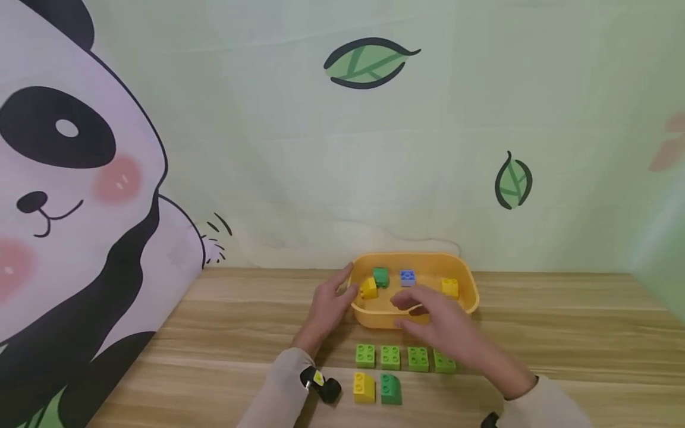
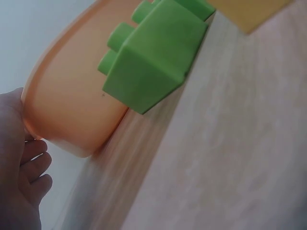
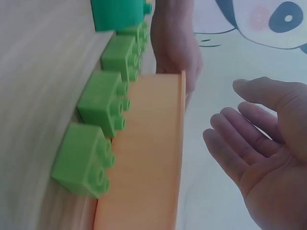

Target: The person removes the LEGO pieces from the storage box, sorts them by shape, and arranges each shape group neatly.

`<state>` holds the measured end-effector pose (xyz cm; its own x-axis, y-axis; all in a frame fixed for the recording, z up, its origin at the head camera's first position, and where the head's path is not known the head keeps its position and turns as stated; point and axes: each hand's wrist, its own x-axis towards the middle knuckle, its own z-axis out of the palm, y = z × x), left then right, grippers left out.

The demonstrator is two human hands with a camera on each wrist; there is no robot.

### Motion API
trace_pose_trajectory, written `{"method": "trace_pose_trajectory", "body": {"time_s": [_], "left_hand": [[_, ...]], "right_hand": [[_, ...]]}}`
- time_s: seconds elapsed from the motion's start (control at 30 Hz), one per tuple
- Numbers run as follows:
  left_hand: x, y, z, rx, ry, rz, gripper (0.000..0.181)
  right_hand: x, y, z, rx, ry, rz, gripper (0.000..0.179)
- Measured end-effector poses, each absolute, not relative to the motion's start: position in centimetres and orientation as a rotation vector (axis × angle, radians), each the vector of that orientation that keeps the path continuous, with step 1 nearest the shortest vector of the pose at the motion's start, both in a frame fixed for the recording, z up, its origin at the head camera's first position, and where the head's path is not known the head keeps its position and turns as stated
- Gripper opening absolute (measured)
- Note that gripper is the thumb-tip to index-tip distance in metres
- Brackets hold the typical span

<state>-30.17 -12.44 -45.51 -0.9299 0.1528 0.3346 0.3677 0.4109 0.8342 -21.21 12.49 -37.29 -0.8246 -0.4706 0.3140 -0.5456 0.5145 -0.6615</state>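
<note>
My left hand (image 1: 327,306) rests against the left end of an orange plastic basin (image 1: 374,321); its lower fingers (image 2: 37,165) bend loosely outside the wall. Over the basin's front rim hovers my right hand (image 1: 441,321), fingers spread and slightly bent, palm bare in the right wrist view. Inside the basin lie a yellow brick (image 1: 368,289), a dark green brick (image 1: 380,277), a blue brick (image 1: 407,277) and another yellow brick (image 1: 450,288). Light green bricks (image 1: 390,357) stand in a row before it, the rightmost partly hidden by my right hand.
Nearer me on the wooden table (image 1: 214,356), a yellow sloped brick (image 1: 364,387) and a green curved brick (image 1: 390,389) stand side by side. Behind the table hangs a pale green cloth (image 1: 257,148) with a panda and leaves printed on it.
</note>
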Motion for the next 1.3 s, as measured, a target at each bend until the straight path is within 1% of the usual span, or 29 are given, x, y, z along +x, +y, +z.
{"method": "trace_pose_trajectory", "body": {"time_s": [0.63, 0.87, 1.3], "left_hand": [[-30.0, -12.5, -45.3, -0.467, -2.466, -1.527, 0.054], [-30.0, -12.5, -45.2, -0.468, -2.465, -1.53, 0.055], [-30.2, -12.5, -45.5, -0.488, -2.427, -1.511, 0.054]], "right_hand": [[-26.4, 11.3, -37.3, 0.865, -2.775, 1.106, 0.029], [-28.4, 10.3, -37.3, 0.879, -2.836, 1.015, 0.034], [-30.5, 8.4, -37.2, 0.967, -2.895, 0.867, 0.036]]}}
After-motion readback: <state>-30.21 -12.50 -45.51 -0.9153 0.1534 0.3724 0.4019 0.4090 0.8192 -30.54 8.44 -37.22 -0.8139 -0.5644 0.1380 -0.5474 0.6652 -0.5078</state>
